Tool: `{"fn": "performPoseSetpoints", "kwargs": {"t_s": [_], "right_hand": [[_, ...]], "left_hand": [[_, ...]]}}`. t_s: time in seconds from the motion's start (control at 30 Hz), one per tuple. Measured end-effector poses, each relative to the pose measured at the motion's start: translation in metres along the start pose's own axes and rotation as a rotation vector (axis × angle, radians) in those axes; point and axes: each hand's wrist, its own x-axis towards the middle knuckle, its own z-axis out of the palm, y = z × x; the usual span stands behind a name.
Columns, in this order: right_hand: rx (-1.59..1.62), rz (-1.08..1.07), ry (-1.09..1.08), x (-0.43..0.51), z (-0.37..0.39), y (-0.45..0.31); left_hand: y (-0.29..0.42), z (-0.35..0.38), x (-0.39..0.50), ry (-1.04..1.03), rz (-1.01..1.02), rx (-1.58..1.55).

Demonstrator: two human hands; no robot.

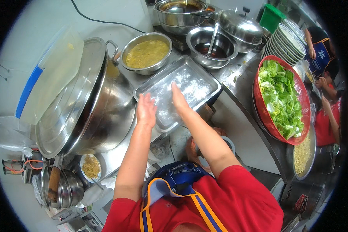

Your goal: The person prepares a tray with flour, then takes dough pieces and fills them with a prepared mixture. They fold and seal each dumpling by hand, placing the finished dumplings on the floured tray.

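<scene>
My left hand (146, 111) is held up at the near left corner of a rectangular stainless steel tray (174, 127). Its fingers are apart and nothing is in it. My right hand (179, 98) is over the tray's middle, flat and seen edge-on, palm turned toward the left one; no object shows in it. White powder (195, 87) is scattered across the tray bottom, thickest on the right side. Behind the tray are a steel bowl of yellow, egg-like liquid (148, 53) and a steel basin of dark liquid (204, 49) with a ladle (213, 39).
A large lidded steel pot (110, 116) is close on my left, beside a bowl of brownish food (90, 166). On the right are a red basket (306, 101) of chopped lettuce, stacked plates (282, 47) and a basin of noodles (303, 158). Other people's hands (322, 82) work beyond.
</scene>
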Motion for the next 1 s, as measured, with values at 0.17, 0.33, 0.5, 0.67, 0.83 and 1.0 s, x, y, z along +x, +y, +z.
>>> {"fn": "performPoseSetpoints", "kwargs": {"t_s": [0.17, 0.33, 0.5, 0.67, 0.83, 1.0], "right_hand": [[-0.408, -0.240, -0.360, 0.005, 0.008, 0.020], [-1.132, -0.518, 0.307, 0.036, -0.039, 0.004], [-1.525, -0.367, 0.168, 0.063, -0.046, 0.000], [-1.680, -0.284, 0.069, 0.076, -0.017, 0.007], [-1.157, -0.714, 0.091, 0.073, -0.003, 0.002], [-1.123, -0.269, 0.031, 0.053, -0.014, -0.008]], "left_hand": [[-0.014, 0.003, -0.008, -0.200, 0.025, 0.201], [0.009, -0.036, -0.031, 0.050, 0.153, 0.313], [0.010, -0.062, -0.056, 0.120, 0.072, 0.401], [0.009, -0.075, -0.066, 0.137, 0.056, 0.442], [0.010, -0.089, -0.066, 0.138, 0.040, 0.414], [0.015, -0.089, -0.062, -0.031, 0.052, 0.239]]}}
